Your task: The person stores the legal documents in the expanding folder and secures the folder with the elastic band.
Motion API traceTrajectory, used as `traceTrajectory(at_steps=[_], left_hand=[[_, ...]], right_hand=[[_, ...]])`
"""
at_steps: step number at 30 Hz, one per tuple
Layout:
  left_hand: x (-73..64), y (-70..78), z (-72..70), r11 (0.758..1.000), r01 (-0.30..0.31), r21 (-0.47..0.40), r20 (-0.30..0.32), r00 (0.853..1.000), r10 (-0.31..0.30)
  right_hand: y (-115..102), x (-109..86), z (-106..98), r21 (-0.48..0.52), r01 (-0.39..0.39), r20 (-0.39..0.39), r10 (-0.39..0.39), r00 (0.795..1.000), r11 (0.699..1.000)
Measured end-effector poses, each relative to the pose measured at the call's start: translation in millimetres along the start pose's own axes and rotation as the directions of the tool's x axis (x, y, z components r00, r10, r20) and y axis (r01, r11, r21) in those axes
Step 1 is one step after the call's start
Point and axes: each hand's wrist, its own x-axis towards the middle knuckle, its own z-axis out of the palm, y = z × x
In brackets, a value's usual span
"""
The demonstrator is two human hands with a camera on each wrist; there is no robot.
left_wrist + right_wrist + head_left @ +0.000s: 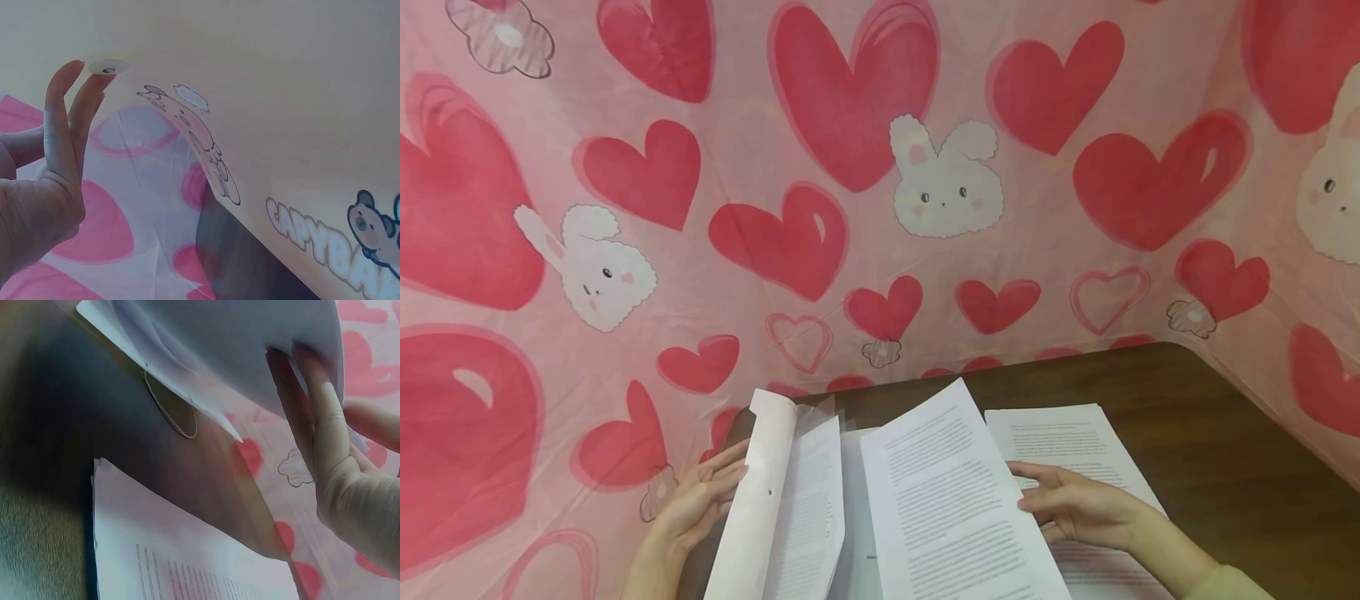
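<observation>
A pale folder [752, 500] stands opened, its front cover raised and curved, with printed pages [808, 508] behind it. My left hand [696, 500] touches the outside of that cover with its fingertips. In the left wrist view, the fingers [59, 125] meet the cover beside a small round button [109, 67], and the cover bears capybara drawings and lettering. My right hand [1086, 507] pinches the right edge of printed sheets [943, 500], tilted up over the folder. From the right wrist view, two fingers [325, 412] lie against the sheets' underside.
A stack of printed paper [1052, 429] lies on the dark wooden table [1217, 433] to the right, partly under my right hand. An elastic loop [187, 434] hangs from the folder's edge. Pink cloth [865, 242] with hearts and rabbits surrounds the table.
</observation>
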Motion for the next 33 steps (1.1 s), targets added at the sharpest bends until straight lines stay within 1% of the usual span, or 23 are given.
traceTrajectory(at_steps=[6, 9, 14, 17, 22, 26, 33], left_hand=[[-0.1, -0.5, -0.2, 1.000, -0.007, -0.002, 0.017, 1.000, 0.007], [0.5, -1.0, -0.7, 1.000, -0.015, -0.012, 0.033, 0.999, 0.015], [0.8, -0.7, -1.0, 1.000, -0.010, -0.012, 0.030, 1.000, 0.010], [0.7, -0.4, -0.9, 1.000, -0.009, -0.014, 0.032, 0.999, 0.010], [0.7, -0.8, -0.9, 0.999, -0.023, -0.028, 0.057, 0.998, 0.025], [0.6, -0.5, -0.8, 0.999, -0.024, -0.028, 0.061, 0.998, 0.025], [1.1, -0.3, -0.2, 1.000, -0.013, -0.022, 0.046, 0.999, 0.014]], right_hand=[[2.1, 7.3, 1.4, -0.001, 0.001, -0.009, -0.001, 1.000, 1.000], [1.9, 9.7, 1.3, -0.018, 0.007, -0.017, -0.008, 1.000, 1.000], [1.0, 17.5, 5.1, -0.043, 0.005, -0.031, -0.007, 0.999, 0.999], [0.6, 25.0, 8.5, -0.038, 0.005, -0.029, -0.006, 1.000, 0.999], [0.5, 38.3, 11.2, -0.026, 0.014, -0.013, -0.015, 1.000, 1.000], [0.7, 47.8, 12.3, -0.004, 0.015, -0.016, -0.015, 1.000, 1.000], [5.2, 62.2, 13.4, 0.014, 0.016, -0.064, -0.015, 0.998, 1.000]])
